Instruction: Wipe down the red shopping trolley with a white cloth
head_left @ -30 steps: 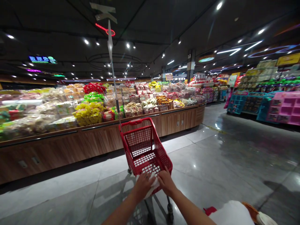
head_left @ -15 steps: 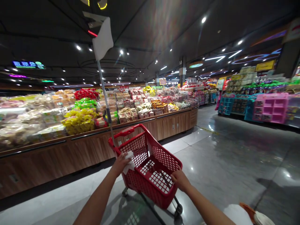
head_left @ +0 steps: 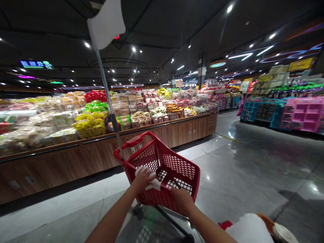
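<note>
left hand (head_left: 143,180) closed over the near left rim of a red plastic shopping cart (head_left: 177,163), with a crumpled white tissue or cloth (head_left: 153,184) caught between palm and rim; cannot tell which of the two it is. right hand (head_left: 182,200) curled over the near rim, gripping it, fingers on the top edge, well to the right of the left hand. both forearms reach in from the bottom of the view. cart stands on a polished grey tile floor (head_left: 240,189), tilted in view, and its mesh basket shows nothing inside but the rim-side tissue. a dark frame (head_left: 172,222) and a caster (head_left: 136,209) show under it. a tilted metal pole (head_left: 107,91) rises from the far left corner of the cart, carrying a black ring (head_left: 110,121) and topped by a white flag (head_left: 106,23). beyond the cart, just past the pole, stands a wood-panelled display island (head_left: 50,165); its tabletop is piled with clear bagged goods (head_left: 141,118), yellow bags (head_left: 89,125), green bags (head_left: 96,107) and red bags (head_left: 95,97). at far right, pink shelving (head_left: 302,114) and teal racks (head_left: 250,111) line the aisle. at lower right, near the right forearm, a white item with an orange edge (head_left: 249,229), too cut off to name
</note>
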`<action>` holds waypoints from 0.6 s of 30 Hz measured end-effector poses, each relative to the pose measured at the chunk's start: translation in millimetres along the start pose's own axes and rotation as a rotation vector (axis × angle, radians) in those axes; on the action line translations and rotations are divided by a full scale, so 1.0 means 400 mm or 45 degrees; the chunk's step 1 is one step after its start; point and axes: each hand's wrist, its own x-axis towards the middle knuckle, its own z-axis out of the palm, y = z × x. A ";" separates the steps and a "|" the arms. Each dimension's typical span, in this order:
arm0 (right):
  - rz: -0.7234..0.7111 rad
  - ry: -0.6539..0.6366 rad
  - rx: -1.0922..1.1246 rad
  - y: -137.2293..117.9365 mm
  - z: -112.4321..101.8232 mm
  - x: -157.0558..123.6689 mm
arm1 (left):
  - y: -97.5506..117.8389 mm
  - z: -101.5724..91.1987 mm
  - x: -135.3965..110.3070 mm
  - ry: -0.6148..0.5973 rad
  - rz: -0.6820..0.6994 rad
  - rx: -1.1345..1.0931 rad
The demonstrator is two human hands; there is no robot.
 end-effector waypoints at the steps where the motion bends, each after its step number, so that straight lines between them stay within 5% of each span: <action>1: -0.003 -0.002 -0.023 0.015 -0.006 -0.003 | -0.055 -0.022 -0.016 0.019 -0.054 0.046; 4: -0.015 -0.026 -0.080 0.055 -0.023 -0.003 | -0.184 -0.077 -0.067 0.098 -0.139 0.136; 7: 0.002 -0.029 -0.102 0.081 -0.035 0.007 | -0.200 -0.090 -0.102 0.161 -0.187 0.157; 10: -0.026 -0.014 -0.076 0.088 -0.044 0.015 | -0.097 -0.054 -0.093 0.193 -0.313 0.120; 15: -0.059 0.029 -0.082 0.069 -0.059 0.014 | 0.177 0.060 0.010 0.176 -0.281 -0.021; 18: -0.113 0.015 -0.067 0.073 -0.069 0.016 | 0.250 0.094 0.051 0.196 -0.232 0.014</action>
